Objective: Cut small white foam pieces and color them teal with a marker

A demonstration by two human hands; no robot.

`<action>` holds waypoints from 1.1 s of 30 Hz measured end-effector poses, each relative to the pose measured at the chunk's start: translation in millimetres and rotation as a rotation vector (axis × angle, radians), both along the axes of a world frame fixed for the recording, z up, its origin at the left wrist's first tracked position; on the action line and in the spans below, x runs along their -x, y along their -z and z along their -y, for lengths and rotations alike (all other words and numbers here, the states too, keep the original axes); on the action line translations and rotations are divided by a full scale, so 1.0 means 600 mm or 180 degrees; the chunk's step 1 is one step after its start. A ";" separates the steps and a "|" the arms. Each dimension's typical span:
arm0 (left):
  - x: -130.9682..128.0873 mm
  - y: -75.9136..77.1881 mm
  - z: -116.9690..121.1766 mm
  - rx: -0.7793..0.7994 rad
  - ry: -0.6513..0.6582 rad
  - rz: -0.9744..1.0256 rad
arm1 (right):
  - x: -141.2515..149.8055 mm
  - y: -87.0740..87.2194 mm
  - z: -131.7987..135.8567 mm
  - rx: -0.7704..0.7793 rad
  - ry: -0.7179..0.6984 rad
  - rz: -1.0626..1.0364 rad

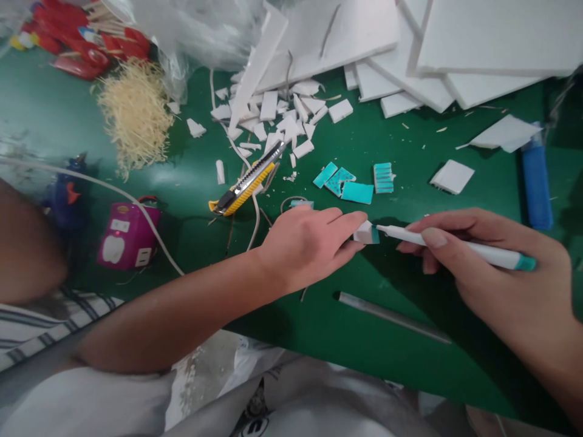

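Between the thumb and fingers of my left hand (314, 243) is a small white foam piece (364, 231), its right end coloured teal. My right hand (487, 267) is closed around a white marker pen (483, 252) with a teal end, its tip touching or very near the teal end of the piece. Just beyond lie several teal-coloured pieces, one plain (357, 193) and one with dark stripes (383, 178). A square white foam piece (453, 176) sits farther right. My left fingers partly cover the piece they pinch.
A yellow box cutter (248, 182) lies near white foam scraps (286, 124). Foam sheets (501, 36) are stacked at the back. A grey rod (394, 317) lies near the front edge. At left are a purple power adapter (127, 235), a white cable and another person's arm (27, 249).
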State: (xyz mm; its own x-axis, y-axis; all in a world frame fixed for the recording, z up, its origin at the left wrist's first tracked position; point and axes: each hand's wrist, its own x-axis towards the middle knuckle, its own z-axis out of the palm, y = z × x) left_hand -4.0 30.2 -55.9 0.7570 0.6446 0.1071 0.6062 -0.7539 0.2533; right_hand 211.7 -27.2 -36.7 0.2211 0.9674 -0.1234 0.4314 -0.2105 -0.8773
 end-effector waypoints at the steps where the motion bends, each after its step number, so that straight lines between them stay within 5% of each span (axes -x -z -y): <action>1: 0.000 0.000 0.000 -0.0021 0.0008 0.0026 | 0.000 0.001 0.000 0.0003 -0.0012 -0.0001; 33: -0.002 0.005 0.000 -0.0109 0.0024 0.0154 | -0.004 0.001 -0.005 -0.0061 -0.0193 -0.0034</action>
State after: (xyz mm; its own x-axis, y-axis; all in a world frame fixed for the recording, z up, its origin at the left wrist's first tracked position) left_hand -3.0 30.2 -58.7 0.7552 0.6343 0.1655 0.5882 -0.7671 0.2560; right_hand 213.9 -24.1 -37.1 0.1608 0.9812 -0.1068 0.4335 -0.1674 -0.8854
